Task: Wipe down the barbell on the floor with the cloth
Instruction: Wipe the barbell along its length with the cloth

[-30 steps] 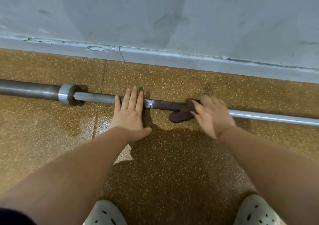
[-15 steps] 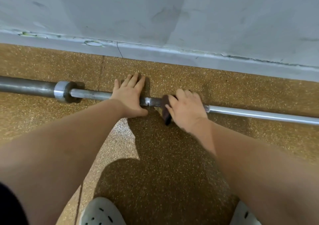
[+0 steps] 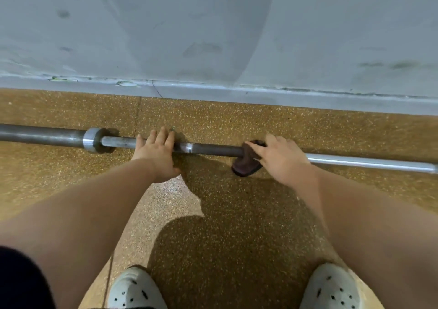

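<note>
Grey barbell (image 3: 213, 149); maroon cloth (image 3: 245, 164); speckled ochre floor (image 3: 237, 214); white perforated shoes (image 3: 136, 292).

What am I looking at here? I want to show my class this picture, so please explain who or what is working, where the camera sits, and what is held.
No machine here: a person works with bare hands. The single camera sits on their head, looking forward and down, so you see both forearms and their white shoes. A long metal barbell lies on the speckled brown floor beside a grey wall. The left hand rests flat over the bar, apparently steadying it. The right hand presses a dark cloth around the bar to wipe it.
</note>
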